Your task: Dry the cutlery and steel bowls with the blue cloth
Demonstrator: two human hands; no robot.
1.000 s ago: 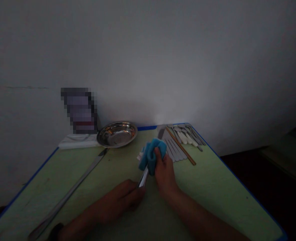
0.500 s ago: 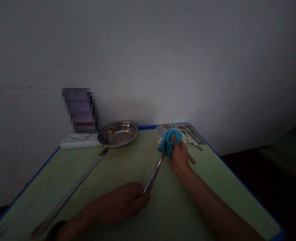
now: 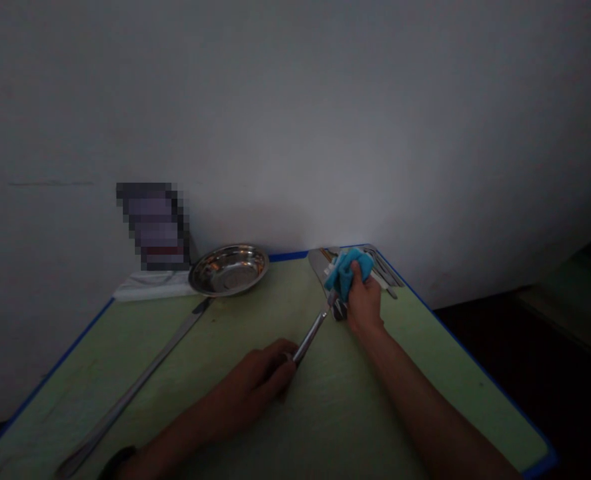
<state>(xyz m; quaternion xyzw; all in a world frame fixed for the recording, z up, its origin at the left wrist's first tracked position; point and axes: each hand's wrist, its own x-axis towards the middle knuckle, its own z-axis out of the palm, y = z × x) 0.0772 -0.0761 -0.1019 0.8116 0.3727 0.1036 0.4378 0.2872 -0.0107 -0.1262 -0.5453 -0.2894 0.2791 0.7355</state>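
Observation:
My left hand (image 3: 263,375) is closed round the near end of a long shiny metal utensil (image 3: 311,332) that slants up and to the right over the green table (image 3: 215,373). My right hand (image 3: 363,303) is closed on a bunched blue cloth (image 3: 346,269), which wraps the utensil's far end. That end is hidden by the cloth. Both hands sit just in front of a row of cutlery (image 3: 383,270) at the table's far right corner.
A steel bowl (image 3: 228,269) stands at the back of the table next to a white flat slab (image 3: 148,285) and a blurred-out object (image 3: 153,225). A long metal utensil (image 3: 140,380) lies diagonally on the left. The wall is close behind; the blue table edge (image 3: 475,363) drops off at right.
My right hand slid the blue cloth along the utensil from near its handle up to its far end. My left hand kept its grip and shifted slightly up and right.

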